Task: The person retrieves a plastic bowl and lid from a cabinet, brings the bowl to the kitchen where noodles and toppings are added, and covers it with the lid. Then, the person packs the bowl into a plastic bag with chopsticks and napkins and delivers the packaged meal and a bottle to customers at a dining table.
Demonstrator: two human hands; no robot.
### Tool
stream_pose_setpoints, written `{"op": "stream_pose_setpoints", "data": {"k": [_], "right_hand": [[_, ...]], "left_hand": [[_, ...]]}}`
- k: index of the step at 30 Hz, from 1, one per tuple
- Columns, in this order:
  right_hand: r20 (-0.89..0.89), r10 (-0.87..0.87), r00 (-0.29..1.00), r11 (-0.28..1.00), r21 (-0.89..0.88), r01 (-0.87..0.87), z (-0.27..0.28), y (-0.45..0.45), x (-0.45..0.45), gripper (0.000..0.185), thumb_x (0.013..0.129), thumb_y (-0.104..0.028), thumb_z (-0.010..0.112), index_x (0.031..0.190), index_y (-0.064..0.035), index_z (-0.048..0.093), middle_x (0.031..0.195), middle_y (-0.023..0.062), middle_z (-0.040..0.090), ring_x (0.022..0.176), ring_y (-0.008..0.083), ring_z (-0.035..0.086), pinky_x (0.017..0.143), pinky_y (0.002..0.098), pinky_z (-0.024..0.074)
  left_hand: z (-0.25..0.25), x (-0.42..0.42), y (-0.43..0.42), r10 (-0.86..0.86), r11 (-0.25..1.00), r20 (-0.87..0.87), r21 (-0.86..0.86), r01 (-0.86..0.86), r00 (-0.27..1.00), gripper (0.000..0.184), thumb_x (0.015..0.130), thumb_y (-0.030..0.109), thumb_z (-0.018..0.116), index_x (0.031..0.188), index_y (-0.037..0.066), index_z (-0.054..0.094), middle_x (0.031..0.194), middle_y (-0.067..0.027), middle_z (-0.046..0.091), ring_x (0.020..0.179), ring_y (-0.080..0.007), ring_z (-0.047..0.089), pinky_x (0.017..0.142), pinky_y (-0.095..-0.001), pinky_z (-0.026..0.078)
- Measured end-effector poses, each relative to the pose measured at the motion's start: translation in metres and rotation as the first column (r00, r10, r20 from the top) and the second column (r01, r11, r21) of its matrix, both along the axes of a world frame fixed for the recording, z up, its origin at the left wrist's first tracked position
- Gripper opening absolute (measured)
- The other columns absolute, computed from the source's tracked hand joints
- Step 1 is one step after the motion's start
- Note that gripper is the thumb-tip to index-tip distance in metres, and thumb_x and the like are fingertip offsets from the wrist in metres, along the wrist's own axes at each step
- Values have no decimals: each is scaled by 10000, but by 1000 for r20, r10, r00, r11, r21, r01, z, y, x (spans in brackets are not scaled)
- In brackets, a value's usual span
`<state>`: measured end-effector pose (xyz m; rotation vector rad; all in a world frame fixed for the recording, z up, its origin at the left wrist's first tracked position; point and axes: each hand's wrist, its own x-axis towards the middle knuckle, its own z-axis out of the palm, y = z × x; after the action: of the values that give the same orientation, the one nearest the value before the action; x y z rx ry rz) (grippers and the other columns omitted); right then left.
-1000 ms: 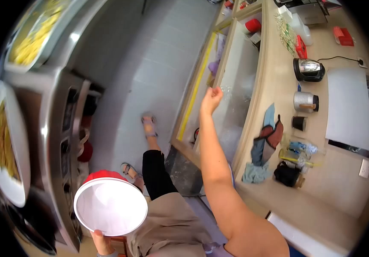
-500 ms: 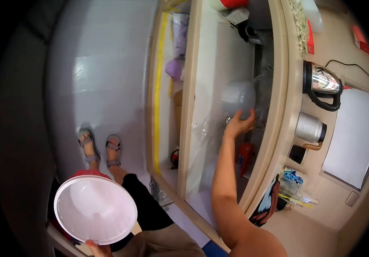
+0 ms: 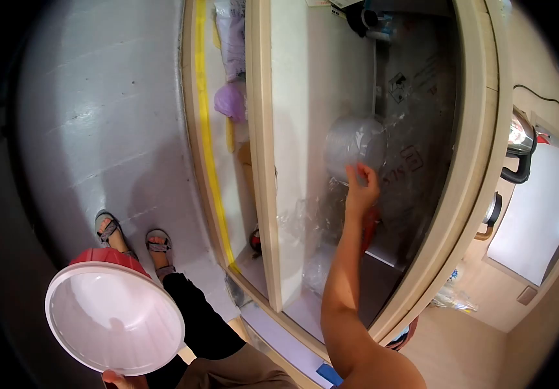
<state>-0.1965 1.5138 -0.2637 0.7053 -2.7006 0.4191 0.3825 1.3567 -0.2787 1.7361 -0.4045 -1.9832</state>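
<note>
- Left hand [image 3: 122, 380]: thumb over the near rim of the bowl [image 3: 114, 318], red outside, white inside; bowl tilted, mouth toward camera, just beyond the hand.
- Right hand [image 3: 362, 188]: thumb and forefinger slightly apart, at the near edge of a clear plastic container [image 3: 356, 146]; cannot tell whether pinched.
- Crumpled clear film [image 3: 305, 223]: left of right wrist.
- Purple bag [image 3: 230, 102]: farther left, beyond a wooden divider [image 3: 264, 149].

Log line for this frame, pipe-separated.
left hand: holding red-and-white bowl at its edge | right hand: at round clear plastic piece inside shelf | right grip: unclear
</note>
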Motion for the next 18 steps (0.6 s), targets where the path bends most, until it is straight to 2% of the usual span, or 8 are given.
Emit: {"op": "stream_pose_setpoints", "data": {"k": [5,7,10,11,13,15,16,18], "right_hand": [[108,-36,993,996,-83,45,10,-8,5,218,696,-118,734,849,-12,620,826,55,607,769,188,556,723,300,436],[65,-59,996,992,-111,66,13,-8,6,234,707,-133,734,870,-16,614,831,60,612,778,195,564,726,301,439],[-106,-191,976,978,-106,180,16,1,3,235,723,-153,730,869,-19,605,825,63,613,760,195,562,721,298,439],[-98,-190,977,978,-106,179,21,-4,9,235,723,-153,730,869,-19,605,825,63,613,760,195,562,721,298,439],[-266,-134,954,991,-55,124,33,-20,29,148,768,-91,675,849,-9,582,835,57,593,767,164,545,726,294,433],[-256,-70,964,997,-45,60,39,-17,52,140,773,-88,671,845,-9,580,813,57,581,755,171,540,707,298,436],[-250,-5,968,1000,-31,-3,39,-18,61,131,777,-85,666,841,-10,579,791,57,569,743,177,535,689,302,439],[-223,-26,974,999,-44,17,44,-27,79,123,782,-84,661,841,-14,580,785,58,566,736,181,531,672,302,441]], "left_hand": [[-8,3,-6,26,999,-56,22,-25,998,938,774,702,396,1390,31,170,1421,-116,245,1286,-262,285,1055,-408,252],[-14,13,-2,62,997,-77,40,-59,995,934,775,699,398,1388,29,178,1417,-116,257,1283,-260,293,1054,-404,254],[-18,16,-3,-19,999,-165,43,26,986,910,785,671,424,1383,23,198,1405,-118,286,1277,-256,304,1053,-403,254],[-17,14,-4,-51,998,-197,30,58,979,894,798,651,430,1384,19,192,1411,-116,278,1277,-257,304,1051,-403,254],[22,-47,-22,-145,988,-170,-75,134,975,809,852,570,437,1380,9,191,1403,-126,283,1269,-261,314,1047,-404,255],[25,-60,-24,-203,968,-71,-166,189,977,677,910,429,434,1374,-2,195,1386,-141,296,1261,-261,322,1043,-404,257],[28,-68,-26,-206,958,-134,-227,172,969,592,929,313,430,1368,-11,200,1367,-151,313,1253,-257,328,1037,-404,259],[53,-86,-32,-215,962,-113,-194,190,970,545,938,251,423,1367,-7,207,1363,-147,319,1243,-248,338,1030,-393,262]]}}
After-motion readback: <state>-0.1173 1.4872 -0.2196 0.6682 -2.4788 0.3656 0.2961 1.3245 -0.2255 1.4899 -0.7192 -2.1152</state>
